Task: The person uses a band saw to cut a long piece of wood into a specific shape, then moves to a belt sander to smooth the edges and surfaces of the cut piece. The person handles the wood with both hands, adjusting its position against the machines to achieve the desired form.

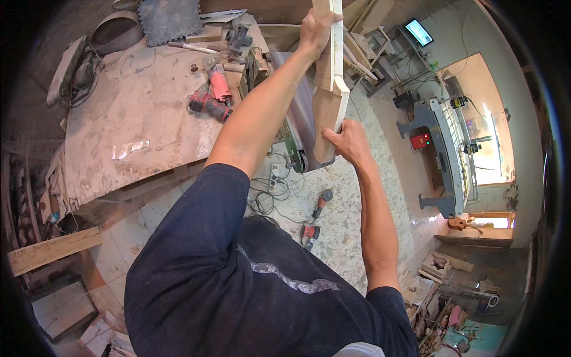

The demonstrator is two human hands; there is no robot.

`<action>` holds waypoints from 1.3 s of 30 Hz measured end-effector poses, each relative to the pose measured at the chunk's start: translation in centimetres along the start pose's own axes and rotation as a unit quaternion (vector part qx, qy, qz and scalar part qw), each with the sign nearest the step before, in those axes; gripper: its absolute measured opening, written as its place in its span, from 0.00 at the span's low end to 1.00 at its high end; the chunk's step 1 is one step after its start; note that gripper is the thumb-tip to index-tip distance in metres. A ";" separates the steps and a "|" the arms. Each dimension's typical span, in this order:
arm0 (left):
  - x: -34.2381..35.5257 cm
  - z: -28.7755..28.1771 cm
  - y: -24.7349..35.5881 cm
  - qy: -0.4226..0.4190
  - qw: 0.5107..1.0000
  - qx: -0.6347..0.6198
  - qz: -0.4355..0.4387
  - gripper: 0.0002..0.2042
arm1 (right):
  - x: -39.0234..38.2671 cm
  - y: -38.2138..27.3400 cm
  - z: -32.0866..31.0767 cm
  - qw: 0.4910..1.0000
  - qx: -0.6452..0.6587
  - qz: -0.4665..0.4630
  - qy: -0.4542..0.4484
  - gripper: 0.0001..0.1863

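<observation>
A long pale wooden workpiece with a stepped, shaped edge stands out ahead of me, running away toward the top of the view. My left hand is closed around its far part. Its near end is gripped by my right hand, thumb on the face and fingers behind the edge. The wood's left side lies along the grey belt of a belt sander; whether they touch all along, I cannot tell. A roller and green frame show at the sander's near end.
To the left, a dusty wooden worktable bears red power tools. Cables and an angle grinder lie on the floor near my body. A grey machine frame stands right, with scrap wood at lower right.
</observation>
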State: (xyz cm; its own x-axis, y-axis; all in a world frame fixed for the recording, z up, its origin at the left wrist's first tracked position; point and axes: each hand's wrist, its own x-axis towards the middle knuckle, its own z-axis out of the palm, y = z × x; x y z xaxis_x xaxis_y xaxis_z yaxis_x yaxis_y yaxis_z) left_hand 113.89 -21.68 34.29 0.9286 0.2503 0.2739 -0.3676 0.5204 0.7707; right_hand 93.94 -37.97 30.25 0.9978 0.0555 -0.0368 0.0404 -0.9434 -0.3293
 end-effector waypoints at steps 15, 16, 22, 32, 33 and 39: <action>0.3 -0.9 -2.7 0.068 0.993 0.094 -0.028 0.36 | -0.4 0.4 -4.4 0.970 0.191 0.039 -0.145 0.20; -0.3 0.0 -1.7 0.084 0.987 0.131 -0.032 0.38 | -0.8 1.0 -5.4 0.962 0.212 0.033 -0.166 0.20; -2.2 4.2 5.7 0.040 0.973 0.229 -0.009 0.29 | -2.0 0.9 -10.3 0.934 0.297 -0.003 -0.197 0.20; -6.5 8.1 10.7 -0.027 0.944 0.329 -0.001 0.29 | -5.7 1.9 -7.5 0.916 0.381 -0.015 -0.127 0.22; -7.1 8.6 11.2 -0.045 0.942 0.332 -0.019 0.30 | -6.4 2.0 -7.2 0.924 0.366 -0.016 -0.105 0.22; -7.5 10.0 9.8 -0.131 0.982 0.135 0.018 0.21 | -8.3 0.6 -5.0 0.971 0.239 0.004 0.018 0.26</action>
State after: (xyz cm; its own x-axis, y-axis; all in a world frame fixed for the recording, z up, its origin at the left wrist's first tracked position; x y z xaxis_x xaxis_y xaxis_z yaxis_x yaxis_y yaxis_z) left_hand 103.85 -26.62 45.59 0.9091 0.0283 0.4157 -0.4073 0.2705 0.8723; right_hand 85.98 -40.66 35.11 0.9995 0.0291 -0.0101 0.0126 -0.6843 -0.7291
